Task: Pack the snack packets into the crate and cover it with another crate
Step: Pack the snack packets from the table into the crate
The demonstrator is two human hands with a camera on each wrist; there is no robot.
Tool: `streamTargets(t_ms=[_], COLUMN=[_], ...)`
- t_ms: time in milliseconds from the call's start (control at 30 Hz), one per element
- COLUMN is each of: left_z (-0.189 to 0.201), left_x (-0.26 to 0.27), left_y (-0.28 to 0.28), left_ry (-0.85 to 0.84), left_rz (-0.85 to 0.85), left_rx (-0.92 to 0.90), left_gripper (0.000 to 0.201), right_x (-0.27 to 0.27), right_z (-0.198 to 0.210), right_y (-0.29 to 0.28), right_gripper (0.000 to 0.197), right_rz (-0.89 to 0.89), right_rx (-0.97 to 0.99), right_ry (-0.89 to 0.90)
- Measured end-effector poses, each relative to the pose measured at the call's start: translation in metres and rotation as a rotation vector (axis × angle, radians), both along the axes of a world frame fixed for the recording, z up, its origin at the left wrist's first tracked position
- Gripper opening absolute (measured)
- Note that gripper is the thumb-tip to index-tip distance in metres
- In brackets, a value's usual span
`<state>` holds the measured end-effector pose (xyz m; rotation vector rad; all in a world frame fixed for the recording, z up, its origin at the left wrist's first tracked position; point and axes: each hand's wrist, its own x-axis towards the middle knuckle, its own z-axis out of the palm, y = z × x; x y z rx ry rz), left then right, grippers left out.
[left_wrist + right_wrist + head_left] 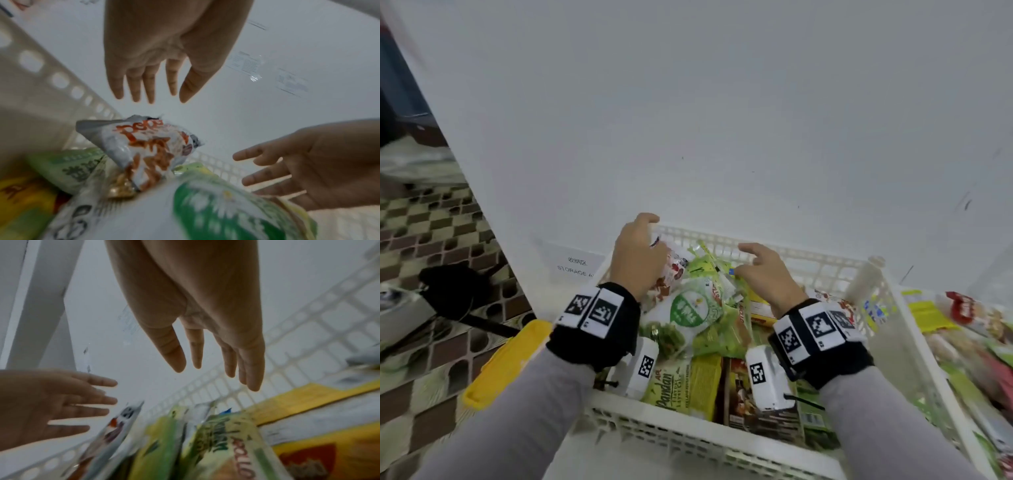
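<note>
**Both hands free above the filled crate**

Nearest to the camera is the front rim of the white crate [688,435], a plastic lattice box standing against the white wall [722,102]. It is full of snack packets [705,342], which lie in a loose heap inside it.

On the far left, the floor [431,240] has a brown checkered pattern, and a yellow object [506,363] lies just beside the left side of the crate. A paper label [577,265] with the words "STORAGE" is at the foot of the wall, near the back left corner.

The left hand [638,253] is above the back left part of the heap. In its wrist view the fingers [133,84] are straight and a little spread, and they hold nothing. Below it stands a white packet with red print [152,149], tilted against the others. Next to it lies a white packet with a green round mark [688,311].

The right hand [763,270] hovers over the middle of the heap, also with fingers [252,366] apart and relaxed, with nothing in them.

To the right of the crate, more packets [969,329] lie outside, on the table.
</note>
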<state>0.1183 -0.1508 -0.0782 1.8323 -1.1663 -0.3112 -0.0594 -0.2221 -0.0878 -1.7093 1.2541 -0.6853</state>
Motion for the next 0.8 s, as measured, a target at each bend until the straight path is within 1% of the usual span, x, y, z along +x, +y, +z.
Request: streamTargets(t_ms=[100,167,200,233,333,367,433,500,567,600,667,733,800], left_z=[0.006,0.008,0.008,0.009,0.004,0.001,-0.003,-0.006,-0.01,-0.011,-0.012,-0.011,-0.009], left_x=[-0.014,-0.022,-0.026,-0.03,-0.046,-0.052,-0.062,-0.067,-0.066,-0.063,-0.057,-0.053,-0.053], left_y=[-0.001,-0.005,-0.009,-0.014,-0.031,-0.037,-0.046,-0.051,-0.055,-0.056,-0.056,-0.055,-0.054], left_ry=[-0.09,-0.125,-0.159,-0.228,-0.515,-0.579,-0.65,-0.681,-0.708,-0.695,-0.649,-0.627,-0.626], left_rz=[-0.133,-0.259,-0.319,-0.367,-0.443,-0.457,-0.449,-0.4,-0.383,-0.386,-0.405,-0.394,-0.357], left_rx=[-0.05,-0.006,0.045,0.109,0.336,0.405,0.538,0.649,0.699,0.702,0.677,0.621,0.539], left_gripper=[0.025,0.021,0.022,0.025,0.037,0.038,0.03,0.029,0.03,0.03,0.022,0.007,0.01], right_x=[-0.01,-0.012,-0.013,-0.013,-0.015,-0.015,-0.014,-0.012,-0.01,-0.009,-0.009,-0.01,-0.015], right_z=[-0.002,-0.003,-0.004,-0.005,-0.006,-0.006,-0.007,-0.01,-0.014,-0.016,-0.015,-0.009,-0.001], right_y=[-0.008,-0.011,-0.011,-0.011,-0.01,-0.009,-0.005,-0.002,0.001,0.002,0.002,0.002,0.0], right_gripper=[0.045,0.044,0.044,0.046,0.047,0.045,0.042,0.047,0.053,0.056,0.059,0.053,0.037], right_rz=[-0.073,-0.052,-0.021,0.011,0.046,0.042,0.061,0.112,0.146,0.15,0.133,0.099,0.062], right_rx=[0.0,0.049,0.07,0.09,0.095,0.096,0.096,0.078,0.05,0.046,0.079,0.109,0.117], right_ry=[0.081,0.19,0.258,0.327,0.499,0.538,0.601,0.659,0.68,0.668,0.614,0.563,0.483])
